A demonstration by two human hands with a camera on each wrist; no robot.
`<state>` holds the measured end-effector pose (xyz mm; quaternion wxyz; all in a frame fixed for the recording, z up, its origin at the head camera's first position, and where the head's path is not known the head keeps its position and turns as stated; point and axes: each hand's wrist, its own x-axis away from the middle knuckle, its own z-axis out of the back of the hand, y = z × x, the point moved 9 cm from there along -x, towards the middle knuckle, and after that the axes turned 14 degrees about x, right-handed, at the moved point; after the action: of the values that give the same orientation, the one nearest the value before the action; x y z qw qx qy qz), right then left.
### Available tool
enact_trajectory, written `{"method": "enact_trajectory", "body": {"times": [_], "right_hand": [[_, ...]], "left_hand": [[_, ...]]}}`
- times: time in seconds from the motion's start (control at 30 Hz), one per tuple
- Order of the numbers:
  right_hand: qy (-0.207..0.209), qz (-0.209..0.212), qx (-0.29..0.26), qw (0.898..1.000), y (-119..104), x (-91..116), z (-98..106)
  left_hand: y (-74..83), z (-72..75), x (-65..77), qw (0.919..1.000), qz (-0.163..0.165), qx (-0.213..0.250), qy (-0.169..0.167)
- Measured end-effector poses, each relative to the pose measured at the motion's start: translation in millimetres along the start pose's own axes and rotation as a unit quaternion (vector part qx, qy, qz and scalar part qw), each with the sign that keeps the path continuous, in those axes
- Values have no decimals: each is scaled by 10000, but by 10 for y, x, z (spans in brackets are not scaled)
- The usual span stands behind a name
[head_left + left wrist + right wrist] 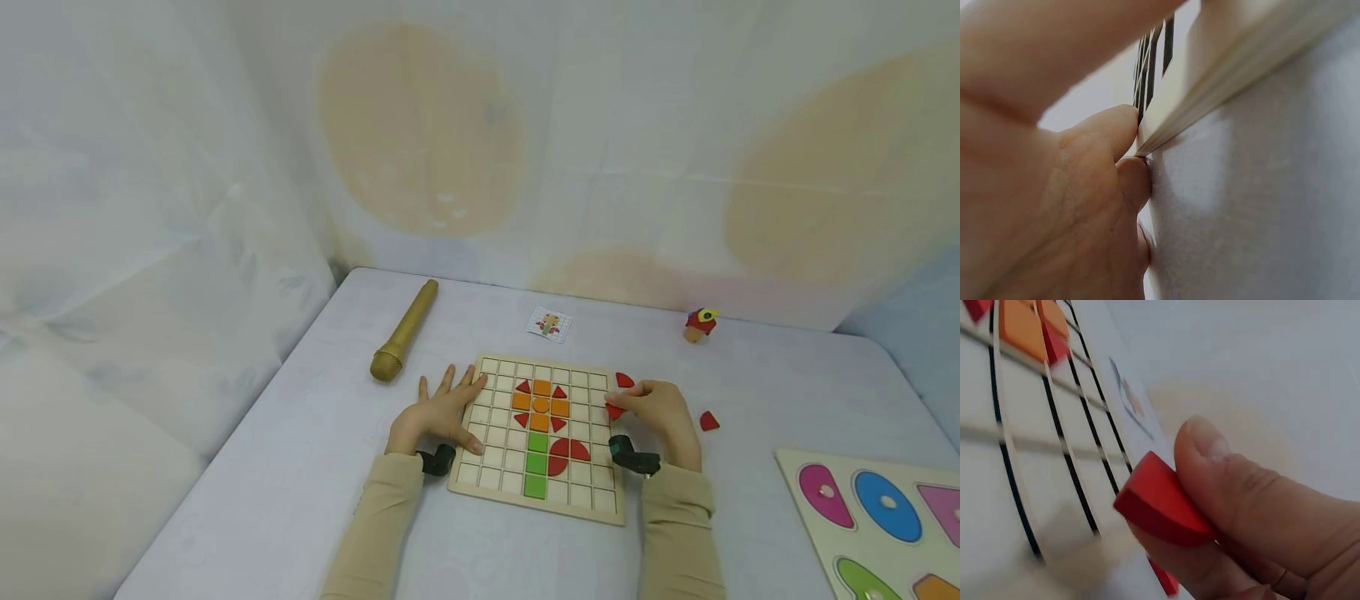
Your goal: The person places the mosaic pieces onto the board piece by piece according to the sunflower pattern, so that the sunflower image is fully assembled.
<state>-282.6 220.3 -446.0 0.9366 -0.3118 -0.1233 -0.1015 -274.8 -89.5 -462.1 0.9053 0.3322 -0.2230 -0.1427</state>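
A wooden grid board point(491, 477) lies on the table, bearing orange squares around an orange disc point(541, 405), small red triangles point(558, 425), a column of green squares point(536, 463) and red quarter-circle pieces point(559, 447). My left hand point(435, 417) rests with spread fingers along the board's left edge; the left wrist view shows fingertips touching the board's side point(1185, 103). Over the right edge, my right hand point(666, 410) pinches a red quarter-circle piece point(1163, 503) between thumb and finger. Another red quarter piece point(625, 380) lies just beyond those fingers.
A loose red piece point(709, 421) lies right of the right hand. Behind the board is a small pattern card point(549, 324). A gold microphone point(408, 330) lies back left, a parrot figure point(700, 325) stands back right, and a shape puzzle board point(813, 546) sits front right.
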Motion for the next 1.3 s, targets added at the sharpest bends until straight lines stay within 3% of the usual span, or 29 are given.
{"method": "enact_trajectory", "body": {"times": [0.13, 0.37, 0.53, 0.87, 1.3], "right_hand": [[-145, 344, -143, 9992, -221, -9, -136], [-329, 1109, 156, 9932, -508, 22, -269], [-567, 1424, 96, 9881, -697, 87, -385], [-714, 1522, 54, 9858, -1071, 244, -733], [-312, 1630, 919, 9818, -1214, 352, -860]], "left_hand": [[-6, -8, -5, 10000, 0, 3, -16], [19, 2, 5, 10000, -30, -3, -6], [15, 0, 8, 10000, -28, 12, 26], [0, 3, 11, 10000, 15, 10, 36], [-1, -1, 19, 10000, 46, 53, 7]]}}
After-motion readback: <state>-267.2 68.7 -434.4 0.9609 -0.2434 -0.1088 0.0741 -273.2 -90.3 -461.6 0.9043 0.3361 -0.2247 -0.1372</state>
